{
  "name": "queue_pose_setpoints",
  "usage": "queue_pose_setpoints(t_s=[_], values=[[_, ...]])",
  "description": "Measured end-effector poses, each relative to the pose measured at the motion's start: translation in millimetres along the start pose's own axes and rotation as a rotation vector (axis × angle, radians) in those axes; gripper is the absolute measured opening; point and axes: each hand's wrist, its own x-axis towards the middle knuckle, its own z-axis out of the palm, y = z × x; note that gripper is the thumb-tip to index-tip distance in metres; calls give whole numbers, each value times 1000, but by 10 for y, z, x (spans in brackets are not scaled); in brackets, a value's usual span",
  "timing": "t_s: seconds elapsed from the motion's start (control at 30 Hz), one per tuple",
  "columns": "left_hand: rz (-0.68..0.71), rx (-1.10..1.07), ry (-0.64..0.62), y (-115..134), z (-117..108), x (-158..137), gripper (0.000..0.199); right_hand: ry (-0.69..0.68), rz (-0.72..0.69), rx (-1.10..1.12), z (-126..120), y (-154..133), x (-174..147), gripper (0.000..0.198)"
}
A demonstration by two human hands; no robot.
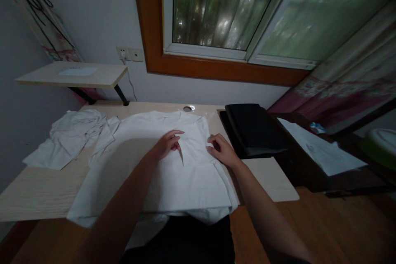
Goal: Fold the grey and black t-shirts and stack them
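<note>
A white T-shirt (192,189) lies spread over the desk, neckline toward the wall and lower part hanging past the front edge. Its right sleeve area is folded inward, making a flap across the chest. Over that flap rests my left hand (168,144), index finger stretched out and thumb apart from it, the other fingers bent. Curled at the shirt's right edge is my right hand (223,151), thumb and index finger on the cloth there. The fingertips partly hide the fabric between them.
A crumpled white cloth (77,128) lies at the left. Behind it stands a small raised shelf (102,73) with paper on it. Black folders (253,128) and a pale board (269,179) are at the right, beside a dark table holding a paper sheet (321,148).
</note>
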Motion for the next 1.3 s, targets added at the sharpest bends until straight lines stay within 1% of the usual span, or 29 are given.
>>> queue_pose_setpoints(t_s=[0.1,0.23,0.3,0.4,0.5,0.6,0.7,0.8,0.87,1.0,1.13,1.3], values=[[35,34,18,-43,-21,18,44,-47,-38,-10,-40,-78,-78,14],[57,124,58,-115,-33,50,40,-121,-70,-56,-109,-198,-222,24],[90,212,72,-145,-18,54,41,-166,-76,-116,-137,-265,-298,31],[217,437,99,-168,30,27,43,-208,-72,-226,-157,-359,-391,38],[321,648,151,-165,65,-17,43,-208,-61,-316,-153,-423,-449,34],[374,793,213,-144,51,-37,39,-193,-36,-406,-152,-437,-489,23],[418,905,285,-117,14,-28,35,-185,-20,-472,-180,-408,-528,20],[424,949,351,-103,-7,-9,34,-163,-6,-489,-233,-377,-569,21],[422,964,372,-108,-10,5,35,-139,16,-476,-262,-372,-593,20],[441,998,354,-130,-13,24,33,-105,48,-459,-244,-369,-619,23],[392,950,354,-112,-18,11,34,-98,52,-460,-182,-304,-618,32],[337,889,398,-61,-22,-24,36,-122,34,-455,-209,-207,-617,29]])
